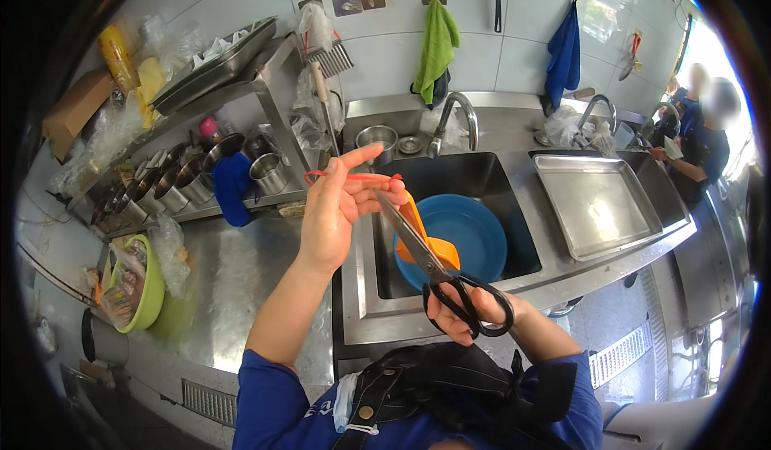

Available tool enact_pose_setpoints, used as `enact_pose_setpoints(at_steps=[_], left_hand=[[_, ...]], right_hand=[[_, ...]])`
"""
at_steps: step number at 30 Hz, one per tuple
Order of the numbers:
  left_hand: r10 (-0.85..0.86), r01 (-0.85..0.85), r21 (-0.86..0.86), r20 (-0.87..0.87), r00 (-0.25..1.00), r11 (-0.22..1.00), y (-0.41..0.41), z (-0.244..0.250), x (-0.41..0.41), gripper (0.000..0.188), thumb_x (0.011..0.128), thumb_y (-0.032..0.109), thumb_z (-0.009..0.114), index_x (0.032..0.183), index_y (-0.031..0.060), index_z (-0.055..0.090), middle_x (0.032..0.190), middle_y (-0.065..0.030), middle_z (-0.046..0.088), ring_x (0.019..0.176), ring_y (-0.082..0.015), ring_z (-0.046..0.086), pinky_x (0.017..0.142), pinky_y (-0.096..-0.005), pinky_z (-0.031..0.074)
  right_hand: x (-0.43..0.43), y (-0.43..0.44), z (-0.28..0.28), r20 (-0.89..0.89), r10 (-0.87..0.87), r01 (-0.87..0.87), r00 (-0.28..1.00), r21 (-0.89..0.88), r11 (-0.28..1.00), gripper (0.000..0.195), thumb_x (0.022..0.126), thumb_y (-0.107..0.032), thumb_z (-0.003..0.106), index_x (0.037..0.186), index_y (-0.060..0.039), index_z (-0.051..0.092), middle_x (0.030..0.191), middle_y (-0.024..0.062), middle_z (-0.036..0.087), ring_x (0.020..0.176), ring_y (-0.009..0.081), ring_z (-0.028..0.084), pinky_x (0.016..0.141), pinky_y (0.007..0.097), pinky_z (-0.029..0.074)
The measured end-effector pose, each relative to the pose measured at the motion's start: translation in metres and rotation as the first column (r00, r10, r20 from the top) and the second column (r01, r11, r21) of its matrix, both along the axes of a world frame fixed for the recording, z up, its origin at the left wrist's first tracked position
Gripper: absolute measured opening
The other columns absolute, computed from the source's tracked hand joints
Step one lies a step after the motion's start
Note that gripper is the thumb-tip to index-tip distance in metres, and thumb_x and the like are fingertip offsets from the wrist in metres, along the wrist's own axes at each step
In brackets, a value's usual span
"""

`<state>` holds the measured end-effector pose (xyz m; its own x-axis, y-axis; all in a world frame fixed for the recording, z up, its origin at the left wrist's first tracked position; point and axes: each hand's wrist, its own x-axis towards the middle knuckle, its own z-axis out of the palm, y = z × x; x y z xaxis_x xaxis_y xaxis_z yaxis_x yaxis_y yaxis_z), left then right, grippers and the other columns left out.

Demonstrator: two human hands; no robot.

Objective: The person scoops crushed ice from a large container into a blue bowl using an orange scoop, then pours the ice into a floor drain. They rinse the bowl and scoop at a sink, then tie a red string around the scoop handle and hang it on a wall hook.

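My left hand (pixel 328 221) is raised over the left edge of the sink, palm up. A red string (pixel 367 177) is looped at its thumb and runs across its fingers. An orange plastic scoop (pixel 443 251) hangs just below those fingers; its handle end is partly hidden behind the scissors. My right hand (pixel 458 314) grips the black handles of a pair of scissors (pixel 429 263). The blades point up and left, their tips close to my left fingertips, and look nearly closed. Under both, a blue plastic basin (pixel 482 233) sits in the steel sink (pixel 524 257).
A chrome faucet (pixel 467 113) arches behind the basin. A metal tray (pixel 602 209) lies across the right-hand sink. To the left are a shelf of steel pots (pixel 196 179), a blue cloth (pixel 230 191) and a green bin (pixel 150 293) with bags. Two people (pixel 702 143) stand at far right.
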<state>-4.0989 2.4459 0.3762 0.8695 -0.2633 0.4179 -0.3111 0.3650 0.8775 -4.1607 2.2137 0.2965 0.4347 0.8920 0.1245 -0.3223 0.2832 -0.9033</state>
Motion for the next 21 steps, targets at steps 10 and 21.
enact_pose_setpoints(at_steps=[10,21], left_hand=[[0.089,-0.089,-0.005,0.03,0.996,0.996,0.001,0.002,0.002,0.06,0.096,0.045,0.022,0.128,-0.0037,0.038,0.097,-0.0225,0.062,0.088,-0.0314,0.063,0.08,-0.0398,0.05],[0.113,-0.115,0.022,0.049,0.992,0.993,-0.001,0.006,-0.007,0.059,0.097,0.044,0.024,0.128,-0.0043,0.038,0.097,-0.0233,0.062,0.089,-0.0326,0.064,0.081,-0.0399,0.05]], right_hand=[[0.01,0.008,0.0,0.069,-0.034,0.026,0.997,0.118,0.993,0.08,0.079,-0.067,0.048,0.112,0.0056,0.042,0.064,0.0024,0.045,0.055,0.0119,0.053,0.052,0.0225,0.044],[0.013,0.018,0.0,0.125,-0.146,0.14,0.981,0.052,0.989,0.071,0.084,-0.061,0.045,0.109,0.0053,0.044,0.062,0.0032,0.049,0.054,0.0115,0.053,0.053,0.0229,0.04]])
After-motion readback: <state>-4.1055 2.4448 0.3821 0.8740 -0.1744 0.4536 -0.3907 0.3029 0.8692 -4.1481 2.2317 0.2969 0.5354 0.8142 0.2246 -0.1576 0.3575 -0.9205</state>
